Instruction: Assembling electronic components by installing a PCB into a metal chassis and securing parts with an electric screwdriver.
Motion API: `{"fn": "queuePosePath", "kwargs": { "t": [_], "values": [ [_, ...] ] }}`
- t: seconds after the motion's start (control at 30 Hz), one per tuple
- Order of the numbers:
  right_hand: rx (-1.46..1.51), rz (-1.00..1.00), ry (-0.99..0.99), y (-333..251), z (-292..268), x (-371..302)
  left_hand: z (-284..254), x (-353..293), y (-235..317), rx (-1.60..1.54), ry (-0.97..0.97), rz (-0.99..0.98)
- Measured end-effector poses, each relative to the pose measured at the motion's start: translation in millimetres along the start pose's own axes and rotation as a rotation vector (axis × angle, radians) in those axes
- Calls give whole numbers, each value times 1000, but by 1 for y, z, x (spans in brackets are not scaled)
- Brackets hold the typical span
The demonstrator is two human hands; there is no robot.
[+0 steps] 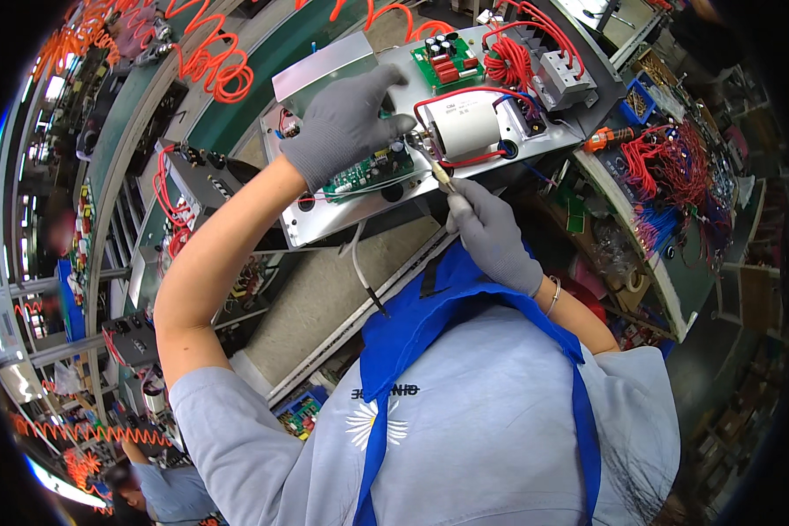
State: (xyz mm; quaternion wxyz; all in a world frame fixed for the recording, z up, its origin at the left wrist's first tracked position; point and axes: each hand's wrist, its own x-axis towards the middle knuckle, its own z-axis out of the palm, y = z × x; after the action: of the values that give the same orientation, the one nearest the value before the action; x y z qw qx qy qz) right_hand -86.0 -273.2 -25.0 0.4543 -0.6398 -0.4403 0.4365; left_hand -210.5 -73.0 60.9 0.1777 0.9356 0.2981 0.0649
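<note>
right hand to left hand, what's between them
In the head view, a pale-handled tool reaches from the right hand up toward the left hand.

White cylinder on a metal plate, a hand tool at its end.
The cylinder (467, 128) lies on its side, dark print on its upper face, red wires curving past it. The silvery plate (311, 225) sits aslant, right end higher in view. The tool (441, 175), pale-yellow-handled, slants up-left from the right hand (493, 235); tip contact is unclear.
</note>
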Motion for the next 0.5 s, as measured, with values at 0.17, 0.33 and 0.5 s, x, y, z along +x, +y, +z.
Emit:
{"fn": "queuePosePath", "kwargs": {
  "t": [0.17, 0.33, 0.5],
  "values": [
    [-231, -141, 186, 7, 16, -2, 13, 32, -12, 526, 117, 674],
    [-548, -282, 363, 14, 36, -1, 20, 60, 2, 494, 18, 977],
    [-659, -264, 408, 11, 45, -4, 7, 71, 14, 558, -315, 979]
  ]
}}
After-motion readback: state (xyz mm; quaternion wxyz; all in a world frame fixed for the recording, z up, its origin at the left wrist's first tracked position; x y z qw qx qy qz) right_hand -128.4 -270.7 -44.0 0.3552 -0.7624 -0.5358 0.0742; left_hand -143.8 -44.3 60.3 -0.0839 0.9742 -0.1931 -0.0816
